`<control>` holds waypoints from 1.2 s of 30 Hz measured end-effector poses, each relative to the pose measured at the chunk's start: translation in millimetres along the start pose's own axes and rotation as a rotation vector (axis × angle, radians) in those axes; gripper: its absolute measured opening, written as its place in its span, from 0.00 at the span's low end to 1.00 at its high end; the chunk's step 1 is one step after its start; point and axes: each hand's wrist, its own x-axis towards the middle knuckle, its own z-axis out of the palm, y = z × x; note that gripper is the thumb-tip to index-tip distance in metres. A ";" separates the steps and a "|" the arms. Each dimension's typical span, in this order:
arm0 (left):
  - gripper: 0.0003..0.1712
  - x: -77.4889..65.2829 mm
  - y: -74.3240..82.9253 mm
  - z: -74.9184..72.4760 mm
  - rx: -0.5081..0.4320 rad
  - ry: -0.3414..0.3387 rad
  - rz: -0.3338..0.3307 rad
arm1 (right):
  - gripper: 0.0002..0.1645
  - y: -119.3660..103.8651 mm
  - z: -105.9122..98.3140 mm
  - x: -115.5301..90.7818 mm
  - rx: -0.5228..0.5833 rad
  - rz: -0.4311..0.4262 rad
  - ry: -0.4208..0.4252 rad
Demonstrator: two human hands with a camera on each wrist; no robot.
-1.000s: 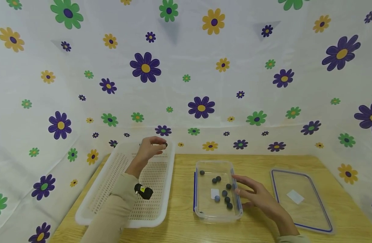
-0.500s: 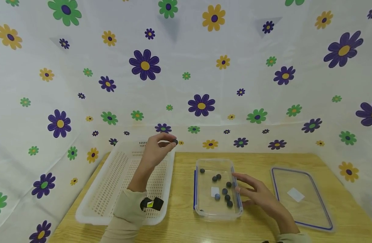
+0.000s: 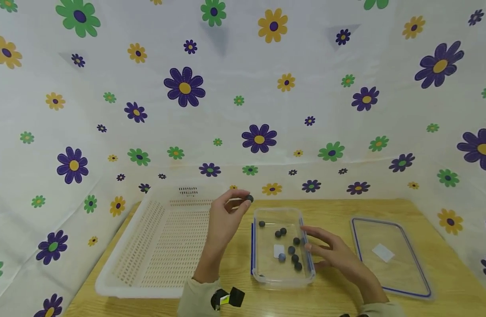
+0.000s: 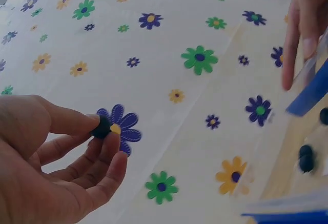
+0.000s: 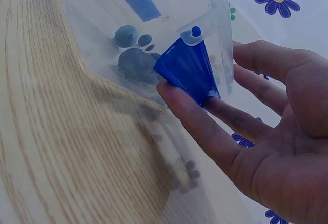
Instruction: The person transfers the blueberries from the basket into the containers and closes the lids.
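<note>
My left hand (image 3: 224, 220) pinches one dark blueberry (image 3: 249, 198) between thumb and fingertips, raised between the white basket (image 3: 108, 281) and the clear plastic box (image 3: 282, 281). In the left wrist view, the round berry (image 4: 102, 126) shows at the fingertips. Several blueberries (image 3: 294, 259) lie scattered in the lidless box, mostly toward its right side. Against the box's right wall rests my right hand (image 3: 339, 253), fingers loosely extended. The right wrist view has its fingers touching around the hanging blue latch (image 5: 187, 70).
The slotted white basket stands on the left of the wooden table (image 3: 326, 295). A clear lid with a blue seal (image 3: 405, 264) lies flat at the right. Behind the table hangs a flower-printed white curtain (image 3: 227, 119).
My left hand has moved right with the blueberry, from over the basket's far end to near the box's far left corner. The right hand has stayed at the box.
</note>
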 end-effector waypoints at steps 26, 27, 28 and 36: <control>0.11 -29.7 -93.8 47.4 -0.121 -0.087 -0.007 | 0.36 2.1 0.3 1.8 0.001 0.002 -0.010; 0.11 -29.5 -95.6 47.2 -0.112 -0.093 -0.001 | 0.36 2.2 0.1 1.8 0.000 0.000 -0.010; 0.11 -29.9 -97.5 47.1 -0.100 -0.096 0.005 | 0.36 2.8 -0.1 1.7 0.000 -0.001 -0.011; 0.12 -30.8 -101.2 45.8 -0.032 -0.133 0.043 | 0.37 4.3 -0.7 2.4 0.008 -0.019 -0.017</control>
